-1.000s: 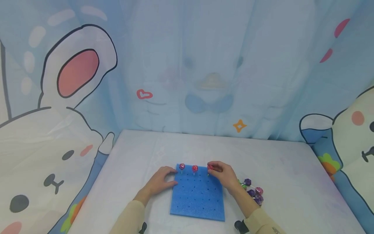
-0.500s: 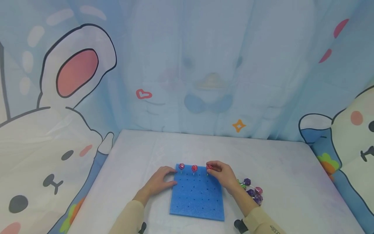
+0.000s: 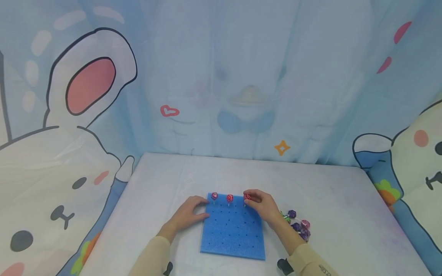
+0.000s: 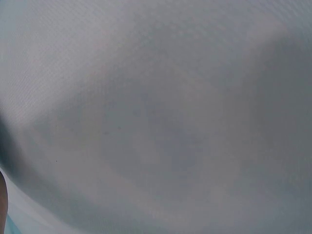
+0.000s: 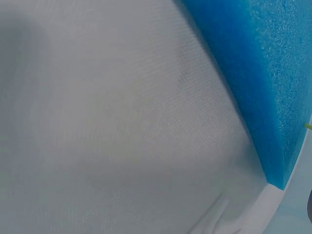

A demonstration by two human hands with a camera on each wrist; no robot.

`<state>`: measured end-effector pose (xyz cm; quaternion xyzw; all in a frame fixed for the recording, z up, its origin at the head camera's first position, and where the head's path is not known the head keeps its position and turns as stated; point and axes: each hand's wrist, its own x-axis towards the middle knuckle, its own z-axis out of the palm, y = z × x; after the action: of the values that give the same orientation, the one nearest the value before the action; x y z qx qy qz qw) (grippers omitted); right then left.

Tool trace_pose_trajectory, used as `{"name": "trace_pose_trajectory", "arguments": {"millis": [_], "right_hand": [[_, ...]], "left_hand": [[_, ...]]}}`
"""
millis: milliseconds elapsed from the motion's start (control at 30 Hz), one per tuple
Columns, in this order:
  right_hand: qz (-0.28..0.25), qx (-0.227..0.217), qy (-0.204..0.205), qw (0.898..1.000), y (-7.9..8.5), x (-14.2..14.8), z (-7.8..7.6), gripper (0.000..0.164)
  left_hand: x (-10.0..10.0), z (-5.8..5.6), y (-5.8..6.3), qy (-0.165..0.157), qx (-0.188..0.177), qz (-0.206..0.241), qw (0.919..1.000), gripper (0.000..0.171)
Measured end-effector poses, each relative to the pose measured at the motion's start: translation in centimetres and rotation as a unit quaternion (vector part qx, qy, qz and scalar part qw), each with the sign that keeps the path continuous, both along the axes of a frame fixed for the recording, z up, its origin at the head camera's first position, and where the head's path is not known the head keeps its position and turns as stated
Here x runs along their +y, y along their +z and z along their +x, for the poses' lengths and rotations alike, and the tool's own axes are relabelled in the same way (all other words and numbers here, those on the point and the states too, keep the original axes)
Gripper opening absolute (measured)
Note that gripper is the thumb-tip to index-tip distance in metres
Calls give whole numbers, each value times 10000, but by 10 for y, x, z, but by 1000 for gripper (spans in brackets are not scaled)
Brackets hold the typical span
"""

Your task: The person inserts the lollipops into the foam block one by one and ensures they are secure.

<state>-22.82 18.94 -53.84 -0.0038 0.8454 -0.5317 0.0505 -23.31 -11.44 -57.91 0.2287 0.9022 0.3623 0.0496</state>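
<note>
A blue foam board (image 3: 233,241) with rows of small holes lies on the table in the head view. Along its far edge stand two red-and-pink wrapped lollipops (image 3: 230,198), sticks down in the foam. My right hand (image 3: 265,207) pinches a third red lollipop (image 3: 247,197) by its head at the far right corner; fingers partly cover it. Thumb and fingers spread apart, my left hand (image 3: 188,213) touches the board's left edge. In the right wrist view a corner of the foam (image 5: 248,83) shows. Only tablecloth and a sliver of skin appear in the left wrist view.
Right of the board, partly behind the right forearm, lies a pile of wrapped lollipops (image 3: 301,229) in purple, pink and green. A white cloth covers the table (image 3: 345,214). A blue curtain with cartoon prints (image 3: 248,76) hangs behind it.
Almost nothing differs. The view has shifted very slightly; both hands stay where they were, the right one still pinching the same lollipop at the corner.
</note>
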Motion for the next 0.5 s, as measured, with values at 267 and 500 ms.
{"name": "trace_pose_trajectory", "arguments": {"millis": [267, 500], "right_hand": [[-31, -18, 19, 10000, -2, 0, 0, 33], [-62, -27, 3, 10000, -2, -2, 1, 32]], "left_hand": [[0, 0, 0, 12, -25, -41, 10000, 45], [0, 0, -1, 9, -28, -41, 10000, 45]]}}
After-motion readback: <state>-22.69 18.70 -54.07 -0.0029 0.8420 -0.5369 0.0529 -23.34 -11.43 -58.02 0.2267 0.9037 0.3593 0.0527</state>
